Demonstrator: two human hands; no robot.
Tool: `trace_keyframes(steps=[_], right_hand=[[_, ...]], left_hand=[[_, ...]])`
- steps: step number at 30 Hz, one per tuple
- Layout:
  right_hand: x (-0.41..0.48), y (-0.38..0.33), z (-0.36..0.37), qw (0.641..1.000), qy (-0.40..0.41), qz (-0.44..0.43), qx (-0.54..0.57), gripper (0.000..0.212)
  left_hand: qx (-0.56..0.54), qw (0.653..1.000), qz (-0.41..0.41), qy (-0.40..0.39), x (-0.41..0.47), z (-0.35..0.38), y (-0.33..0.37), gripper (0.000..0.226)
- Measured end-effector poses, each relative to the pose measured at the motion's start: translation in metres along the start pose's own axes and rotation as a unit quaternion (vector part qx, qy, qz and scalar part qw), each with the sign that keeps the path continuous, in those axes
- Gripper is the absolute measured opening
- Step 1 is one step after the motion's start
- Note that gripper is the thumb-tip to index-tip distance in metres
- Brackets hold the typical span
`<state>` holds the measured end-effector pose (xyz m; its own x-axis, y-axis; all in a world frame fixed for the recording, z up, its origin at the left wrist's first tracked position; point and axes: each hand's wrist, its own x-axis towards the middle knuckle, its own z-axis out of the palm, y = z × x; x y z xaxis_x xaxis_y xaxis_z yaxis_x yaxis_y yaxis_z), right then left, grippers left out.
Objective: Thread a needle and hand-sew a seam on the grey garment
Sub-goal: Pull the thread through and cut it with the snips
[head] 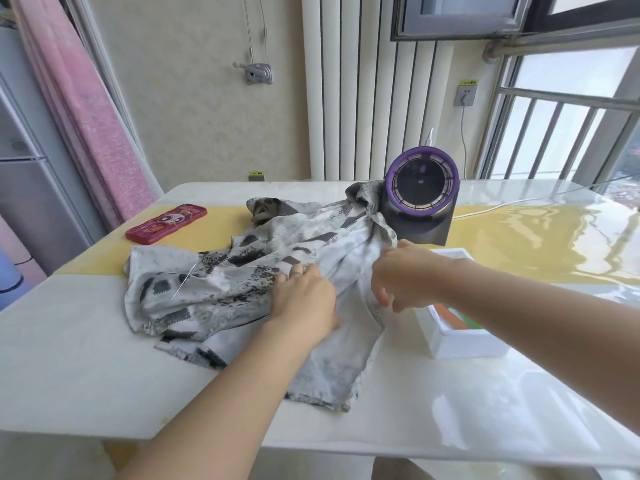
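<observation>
The grey patterned garment (221,289) lies crumpled across the middle of the table. A white thread (185,282) trails over its left part; I cannot make out a needle. My left hand (304,299) rests palm down on the cloth at the centre, fingers fairly straight. To its right, my right hand (398,275) hovers at a fold of the garment with fingers curled; whether it pinches the cloth or thread is unclear.
A purple-rimmed desk fan (420,199) stands behind the garment, its cable running right. A white box (460,337) with coloured items sits at the right. A red phone case (166,223) lies at the back left. The table's near edge (242,441) is close.
</observation>
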<state>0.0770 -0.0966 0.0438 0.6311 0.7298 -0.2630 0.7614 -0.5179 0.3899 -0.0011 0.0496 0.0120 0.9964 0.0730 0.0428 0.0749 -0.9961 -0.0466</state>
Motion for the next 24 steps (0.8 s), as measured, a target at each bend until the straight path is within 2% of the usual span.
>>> trace_keyframes(steps=[3, 8, 13, 17, 19, 21, 24], right_hand=[[0.005, -0.001, 0.002, 1.000, -0.001, -0.016, -0.026, 0.021], [0.013, 0.002, -0.005, 0.998, -0.065, -0.022, 0.008, 0.011], [0.015, -0.003, -0.007, 0.992, -0.125, -0.021, -0.004, 0.023], [0.007, -0.008, 0.001, 0.994, -0.112, 0.000, -0.011, 0.028], [-0.002, -0.006, -0.002, 0.995, -0.101, 0.008, 0.025, 0.025], [-0.012, -0.001, -0.013, 0.991, -0.080, 0.016, 0.104, 0.024], [-0.026, 0.011, -0.032, 0.960, -0.039, 0.039, 0.275, 0.013]], left_hand=[[-0.011, 1.000, -0.023, -0.003, 0.006, 0.001, -0.001, 0.046], [-0.088, 0.993, -0.064, -0.047, 0.015, 0.002, -0.007, 0.025], [-0.104, 0.985, -0.101, -0.088, 0.027, 0.005, -0.008, 0.043], [-0.137, 0.979, -0.096, -0.115, 0.027, 0.004, -0.009, 0.031], [-0.197, 0.971, -0.067, -0.116, 0.023, 0.005, -0.015, 0.017], [-0.278, 0.956, -0.041, -0.090, 0.015, 0.005, -0.021, 0.013], [-0.367, 0.929, -0.026, -0.040, 0.003, -0.002, -0.028, 0.007]])
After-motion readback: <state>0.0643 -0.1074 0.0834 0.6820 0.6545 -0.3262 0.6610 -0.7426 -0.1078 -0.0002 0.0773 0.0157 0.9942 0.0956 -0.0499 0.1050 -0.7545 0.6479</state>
